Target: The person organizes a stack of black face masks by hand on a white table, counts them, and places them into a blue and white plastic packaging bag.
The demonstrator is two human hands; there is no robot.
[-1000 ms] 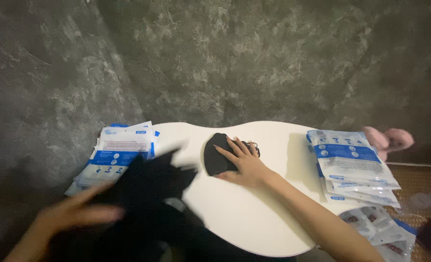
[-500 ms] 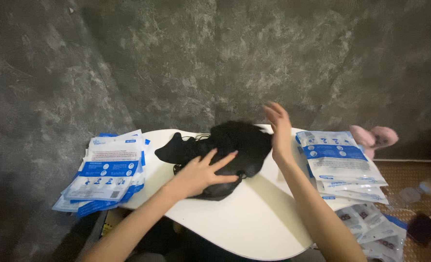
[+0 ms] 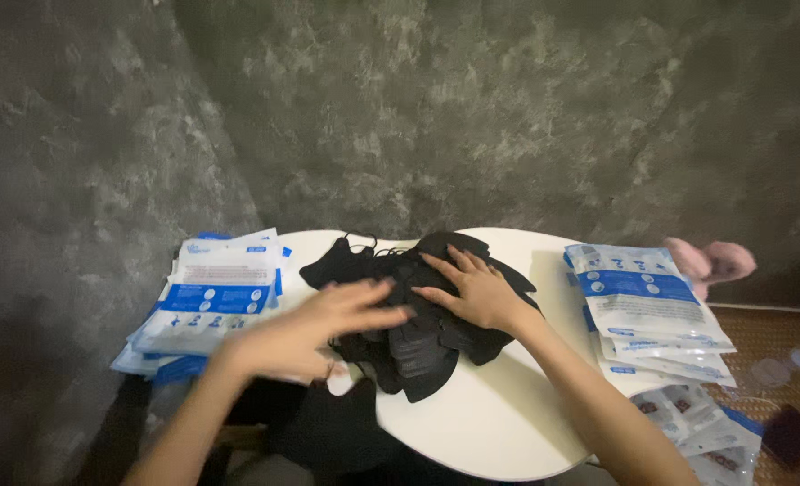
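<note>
Pressing my right hand (image 3: 476, 292) flat and open on the pile of black fabric face masks (image 3: 418, 315), I keep it on the round white table (image 3: 499, 423). My left hand (image 3: 314, 328), fingers spread and holding nothing, hovers blurred over the pile's near side, between two stacks of blue-and-white plastic packets (image 3: 211, 292).

Two stacks of flat rectangular packets, white with blue bands. Left stack (image 3: 206, 301) fanned out, overhanging the left edge of the white worktop (image 3: 499, 423), darker blue packets at the bottom. Right stack (image 3: 647, 306) on the worktop's right edge, tilted, glossy. More loose packets (image 3: 701, 427) of the same kind lower right, below the worktop edge, partly blurred.
</note>
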